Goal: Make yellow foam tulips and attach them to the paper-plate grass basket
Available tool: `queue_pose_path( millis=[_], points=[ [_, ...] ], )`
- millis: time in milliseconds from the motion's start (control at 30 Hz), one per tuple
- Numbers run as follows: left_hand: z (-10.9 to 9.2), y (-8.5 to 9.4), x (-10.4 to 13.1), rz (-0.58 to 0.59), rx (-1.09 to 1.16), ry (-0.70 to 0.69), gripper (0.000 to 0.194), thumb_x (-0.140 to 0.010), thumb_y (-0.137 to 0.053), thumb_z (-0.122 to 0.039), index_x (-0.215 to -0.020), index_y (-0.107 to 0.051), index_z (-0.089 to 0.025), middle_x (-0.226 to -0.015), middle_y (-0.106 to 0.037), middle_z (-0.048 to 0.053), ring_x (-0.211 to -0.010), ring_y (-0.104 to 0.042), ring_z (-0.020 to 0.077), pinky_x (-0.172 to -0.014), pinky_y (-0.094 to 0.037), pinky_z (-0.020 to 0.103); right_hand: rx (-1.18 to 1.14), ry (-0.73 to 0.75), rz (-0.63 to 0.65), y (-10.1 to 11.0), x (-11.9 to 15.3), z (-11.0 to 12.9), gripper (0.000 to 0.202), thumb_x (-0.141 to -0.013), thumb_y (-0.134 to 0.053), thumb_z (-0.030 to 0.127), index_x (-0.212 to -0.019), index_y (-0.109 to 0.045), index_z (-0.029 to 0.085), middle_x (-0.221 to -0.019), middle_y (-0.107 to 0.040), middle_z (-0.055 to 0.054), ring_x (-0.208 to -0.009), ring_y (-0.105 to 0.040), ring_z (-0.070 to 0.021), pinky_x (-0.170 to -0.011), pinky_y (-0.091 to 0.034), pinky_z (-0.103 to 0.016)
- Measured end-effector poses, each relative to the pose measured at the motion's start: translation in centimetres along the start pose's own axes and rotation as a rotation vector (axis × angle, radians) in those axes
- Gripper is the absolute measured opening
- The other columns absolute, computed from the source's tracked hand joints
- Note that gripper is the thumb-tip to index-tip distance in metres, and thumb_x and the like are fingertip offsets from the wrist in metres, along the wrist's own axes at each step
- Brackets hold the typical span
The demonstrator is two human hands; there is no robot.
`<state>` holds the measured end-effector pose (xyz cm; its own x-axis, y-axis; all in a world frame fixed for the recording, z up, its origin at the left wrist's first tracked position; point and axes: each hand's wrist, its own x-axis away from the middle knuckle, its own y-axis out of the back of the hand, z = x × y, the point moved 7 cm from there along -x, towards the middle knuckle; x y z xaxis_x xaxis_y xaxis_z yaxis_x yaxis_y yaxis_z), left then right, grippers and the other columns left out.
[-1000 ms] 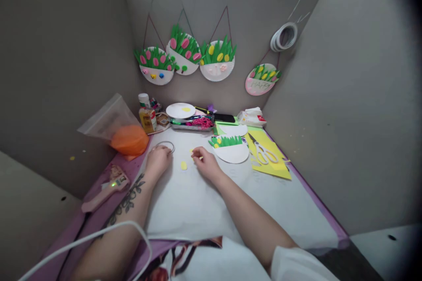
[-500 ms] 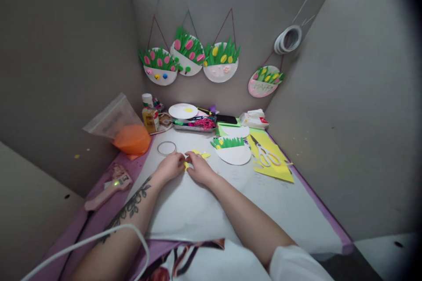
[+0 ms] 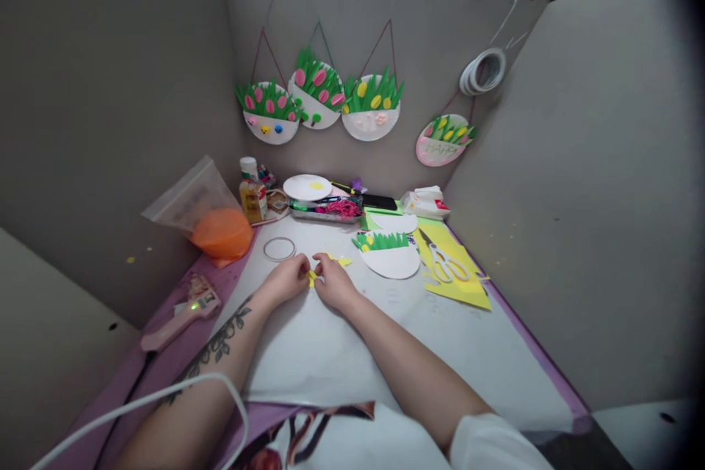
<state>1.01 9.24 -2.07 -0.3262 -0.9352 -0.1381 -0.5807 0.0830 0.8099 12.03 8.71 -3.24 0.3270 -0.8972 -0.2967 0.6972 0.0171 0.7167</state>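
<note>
Between my fingertips is a small yellow paper piece (image 3: 311,279), just above the white sheet (image 3: 319,352). My left hand (image 3: 290,276) pinches its left side, and my right hand (image 3: 333,283) pinches its right side; the fingers partly hide it. Behind my right hand lie more yellow paper cutouts (image 3: 344,261). A thin ring (image 3: 279,249) rests beyond my left hand. Farther right is a half paper plate (image 3: 390,262) with green paper grass and small yellow pieces along its top edge.
White-handled scissors (image 3: 445,261) lie on yellow paper (image 3: 468,292) at right. A glue gun (image 3: 179,325) with a lit green light sits left, near a bag of orange material (image 3: 220,233) and a bottle (image 3: 253,194). A tray of supplies (image 3: 324,214) stands at the back. Decorated plates (image 3: 371,121) hang above.
The fingertips have drawn slightly apart, so more of the yellow paper piece shows between them. The whole view has shifted a little; the other things stay in place.
</note>
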Motion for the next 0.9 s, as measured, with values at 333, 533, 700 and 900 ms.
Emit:
queue_pose_path(
  millis=[333, 533, 700, 900],
  points=[
    [-0.4, 0.5, -0.1, -0.063, 0.316, 0.074, 0.015, -0.073, -0.05, -0.029, -0.076, -0.058, -0.016, -0.067, -0.058, 0.0, -0.062, -0.051, 0.0128, -0.057, -0.036, 0.022, -0.099, -0.02, -0.182, 2.7, 0.6, -0.2, 0.04, -0.077, -0.043, 0.011, -0.115, -0.043, 0.021, -0.077, -0.06, -0.001, -0.07, -0.058, -0.015, -0.066, -0.045, -0.026],
    [-1.6, -0.3, 0.5, 0.086, 0.718, 0.192, 0.033, -0.075, -0.047, -0.045, -0.066, -0.054, -0.014, -0.054, -0.05, -0.003, -0.045, -0.041, 0.0084, -0.045, -0.03, 0.02, 0.044, 0.249, -0.268, 3.7, 1.4, 2.6, 0.03, -0.083, -0.039, 0.013, -0.108, -0.053, 0.02, -0.094, -0.063, -0.009, -0.089, -0.057, -0.0207, -0.082, -0.044, -0.035],
    [-1.7, 1.3, 0.4, -0.044, 0.56, 0.07, 0.019, -0.073, -0.048, -0.031, -0.065, -0.054, -0.015, -0.058, -0.053, -0.002, -0.057, -0.048, 0.0113, -0.056, -0.036, 0.021, -0.301, 0.133, -0.335, 4.2, 1.4, 1.7, 0.029, -0.079, -0.046, 0.015, -0.107, -0.049, 0.021, -0.102, -0.058, -0.008, -0.088, -0.057, -0.0169, -0.077, -0.048, -0.032],
    [-2.7, 1.4, 0.4, -0.082, 0.276, -0.071, 0.022, -0.078, -0.045, -0.032, -0.07, -0.059, -0.017, -0.063, -0.057, -0.001, -0.061, -0.049, 0.0127, -0.056, -0.035, 0.022, -0.777, -0.159, -0.255, 2.8, 0.5, -0.7, 0.032, -0.069, -0.057, 0.018, -0.099, -0.045, 0.021, -0.067, -0.056, 0.004, -0.056, -0.055, -0.0102, -0.055, -0.045, -0.023]
  ],
)
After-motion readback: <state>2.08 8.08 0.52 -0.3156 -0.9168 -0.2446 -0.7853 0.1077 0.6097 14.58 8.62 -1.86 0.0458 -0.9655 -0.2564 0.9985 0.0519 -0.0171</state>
